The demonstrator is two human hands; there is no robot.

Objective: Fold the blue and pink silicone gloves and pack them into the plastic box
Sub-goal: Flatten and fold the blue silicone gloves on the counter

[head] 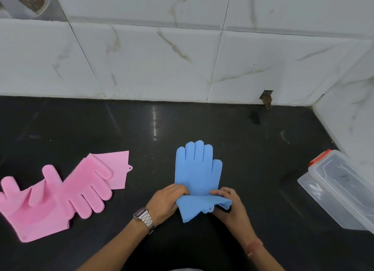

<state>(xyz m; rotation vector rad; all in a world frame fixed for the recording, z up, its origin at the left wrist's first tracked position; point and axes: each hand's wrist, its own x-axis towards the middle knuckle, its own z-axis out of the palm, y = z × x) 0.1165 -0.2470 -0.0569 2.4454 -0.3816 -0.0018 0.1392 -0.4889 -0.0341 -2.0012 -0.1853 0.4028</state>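
While both hands work at the cuff end of the blue silicone glove (197,169), its fingers lie flat on the black countertop (232,133), pointing toward the marble-tiled wall (162,58). The left hand (165,203), with a metal wristwatch (144,217) on its wrist, pinches the glove's left edge at the crease, and the right hand (229,205) grips the right edge with fingers curled round the bunched cuff. The fold looks only begun: the cuff is lifted and rumpled, not yet laid over the palm. To do it well, I would say both edges should be carried forward together so the cuff lands square on the palm, then pressed flat, since silicone tends to spring back. The pink silicone gloves (60,191), two of them overlapping, lie unfolded well to the left. A clear plastic box (342,191) with an orange-red clip sits at the right by the wall; whether its lid is on I cannot tell.
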